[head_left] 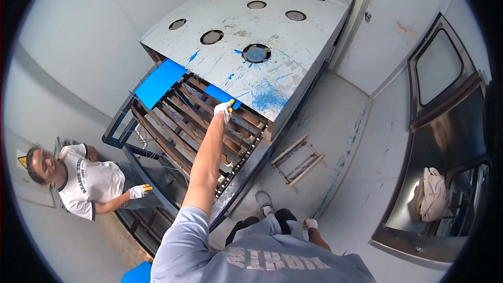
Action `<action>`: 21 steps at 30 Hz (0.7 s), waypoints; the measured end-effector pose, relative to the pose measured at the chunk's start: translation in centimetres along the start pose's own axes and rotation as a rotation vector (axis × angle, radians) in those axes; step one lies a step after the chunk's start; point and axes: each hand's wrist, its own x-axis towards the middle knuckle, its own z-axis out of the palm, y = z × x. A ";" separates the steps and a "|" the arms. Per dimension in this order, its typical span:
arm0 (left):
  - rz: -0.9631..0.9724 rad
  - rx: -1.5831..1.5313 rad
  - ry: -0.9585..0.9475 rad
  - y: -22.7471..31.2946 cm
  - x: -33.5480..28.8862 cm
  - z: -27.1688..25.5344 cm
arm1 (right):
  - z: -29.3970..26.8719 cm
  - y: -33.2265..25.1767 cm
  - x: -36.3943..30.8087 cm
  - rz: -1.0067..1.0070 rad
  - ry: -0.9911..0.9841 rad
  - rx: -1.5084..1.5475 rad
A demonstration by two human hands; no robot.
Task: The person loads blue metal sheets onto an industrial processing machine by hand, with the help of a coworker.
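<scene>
My left hand (224, 109), in a white glove with yellow fingertips, reaches out over a slatted conveyor (181, 120). Its fingers close on the near edge of a blue panel (217, 94), which lies partly under the front of a pale perforated table top. A larger blue panel (160, 84) rests on the slats to the left, close to the same edge. My right hand (311, 224), gloved too, hangs low by my right side, away from the conveyor. Its fingers are too small and hidden to read.
The pale table top (277, 36) has several round inset discs and blue paint smears. A co-worker (94, 178) in white gloves stands left of the conveyor. A small wooden frame (297, 160) lies on the floor; a beige cloth (433, 194) hangs on the open metal door (445, 141).
</scene>
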 end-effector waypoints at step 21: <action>0.296 -0.579 0.234 -19.4 -41.6 -40.7 | 14.4 -20.6 -4.2 -0.014 -0.466 -0.361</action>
